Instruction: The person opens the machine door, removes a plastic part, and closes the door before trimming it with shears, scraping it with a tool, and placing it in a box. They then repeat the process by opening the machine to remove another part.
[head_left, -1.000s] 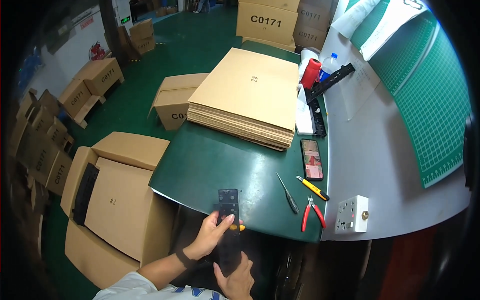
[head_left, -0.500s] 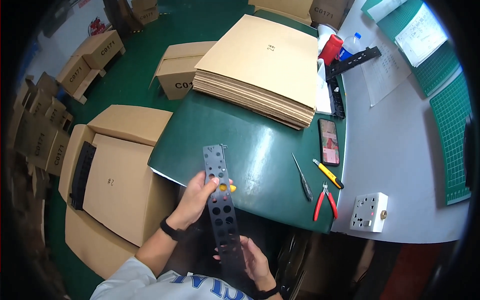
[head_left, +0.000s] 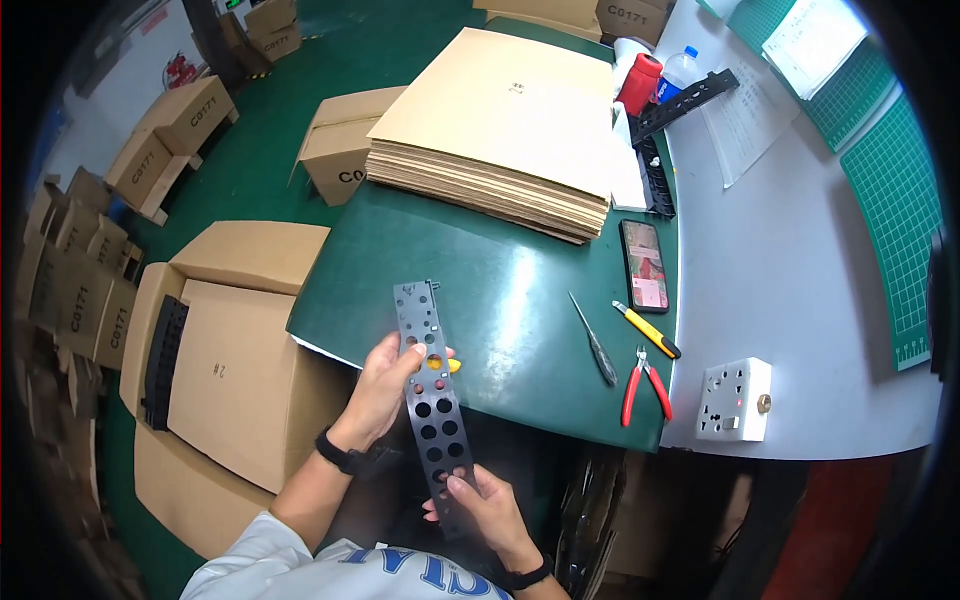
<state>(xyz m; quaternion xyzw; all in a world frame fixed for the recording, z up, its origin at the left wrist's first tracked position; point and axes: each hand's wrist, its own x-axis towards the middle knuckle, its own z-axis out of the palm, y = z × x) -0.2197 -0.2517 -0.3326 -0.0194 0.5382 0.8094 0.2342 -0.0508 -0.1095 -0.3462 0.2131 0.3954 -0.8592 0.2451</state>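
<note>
A long black plastic strip (head_left: 434,418) with rows of round holes is held upright-slanted in front of me, its upper end over the table's near edge. My left hand (head_left: 372,392) is closed on its upper half, thumb on the face and fingers behind. A bit of yellow shows behind the strip by those fingers; I cannot tell what it is. Lower down, my right hand (head_left: 497,512) grips the strip near its bottom end, thumb across the front. Right of the strip, a screwdriver (head_left: 597,348), a yellow utility knife (head_left: 646,329) and red-handled cutters (head_left: 643,385) lie on the green table (head_left: 490,330).
A tall stack of cardboard sheets (head_left: 500,120) covers the table's far part. To the left stands an open carton (head_left: 240,350) with another black strip (head_left: 165,360) inside. A phone (head_left: 644,265), a red bottle (head_left: 638,85) and a white socket box (head_left: 733,400) are at the right.
My right hand has shifted its hold on the lower end, and its thumb now lies across the front. The whole view has moved slightly; my left hand keeps its hold.
</note>
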